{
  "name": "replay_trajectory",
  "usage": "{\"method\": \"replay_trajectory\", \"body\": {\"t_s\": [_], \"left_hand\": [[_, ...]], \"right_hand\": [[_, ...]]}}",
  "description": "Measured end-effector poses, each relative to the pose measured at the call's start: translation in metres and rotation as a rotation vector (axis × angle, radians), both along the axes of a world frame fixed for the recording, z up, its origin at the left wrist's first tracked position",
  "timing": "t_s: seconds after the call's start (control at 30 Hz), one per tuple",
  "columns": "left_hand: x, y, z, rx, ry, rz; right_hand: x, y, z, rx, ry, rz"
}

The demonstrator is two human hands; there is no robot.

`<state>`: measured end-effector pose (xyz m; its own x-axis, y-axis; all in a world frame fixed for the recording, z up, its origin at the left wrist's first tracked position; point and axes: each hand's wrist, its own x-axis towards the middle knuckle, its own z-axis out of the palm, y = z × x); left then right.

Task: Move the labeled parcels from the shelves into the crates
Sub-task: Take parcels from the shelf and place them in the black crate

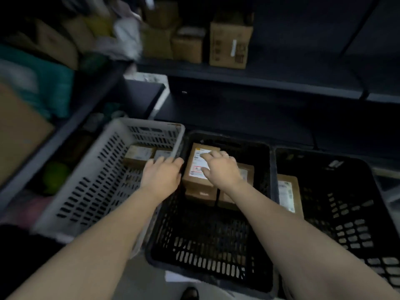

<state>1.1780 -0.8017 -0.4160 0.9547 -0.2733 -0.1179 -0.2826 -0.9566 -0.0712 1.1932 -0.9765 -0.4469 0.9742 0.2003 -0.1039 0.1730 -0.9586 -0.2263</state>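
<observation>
A brown labeled parcel (198, 167) lies on top of other boxes inside the middle black crate (207, 276). My right hand (220, 167) rests on its white label with the fingers spread flat. My left hand (162, 173) is at the parcel's left side, over the rim between the black crate and the white crate (86, 187); its fingers look relaxed. Two small parcels (142, 154) lie in the white crate. Another labeled parcel (287, 193) leans in the right black crate (350, 213).
A dark shelf (249, 76) behind the crates carries several cardboard boxes (229, 44). On the left, a second shelf unit holds a large carton (19, 131), teal fabric and a green ball. A shoe shows at the bottom edge.
</observation>
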Motion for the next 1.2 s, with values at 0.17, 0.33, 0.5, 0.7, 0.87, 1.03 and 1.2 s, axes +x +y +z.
{"method": "replay_trajectory", "body": {"t_s": [0.17, 0.33, 0.5, 0.7, 0.87, 1.03, 1.2], "left_hand": [[-0.081, 0.063, 0.106, 0.012, -0.222, 0.152], [-0.175, 0.151, 0.214, 0.082, -0.508, 0.334], [-0.280, 0.247, 0.302, 0.199, -0.682, 0.540], [-0.415, 0.355, 0.360, 0.344, -0.748, 0.744], [-0.516, 0.432, 0.379, 0.349, -0.719, 0.904], [-0.559, 0.487, 0.388, 0.289, -0.624, 1.037], [-0.564, 0.536, 0.388, 0.232, -0.663, 1.071]], "right_hand": [[-0.039, 0.064, 0.103, 0.051, -0.261, 0.291], [-0.092, 0.168, 0.217, 0.152, -0.479, 0.582], [-0.165, 0.290, 0.310, 0.287, -0.653, 0.819], [-0.275, 0.435, 0.374, 0.415, -0.736, 1.103], [-0.350, 0.535, 0.398, 0.436, -0.680, 1.189], [-0.388, 0.603, 0.413, 0.459, -0.589, 1.200], [-0.394, 0.658, 0.421, 0.501, -0.488, 1.154]]}}
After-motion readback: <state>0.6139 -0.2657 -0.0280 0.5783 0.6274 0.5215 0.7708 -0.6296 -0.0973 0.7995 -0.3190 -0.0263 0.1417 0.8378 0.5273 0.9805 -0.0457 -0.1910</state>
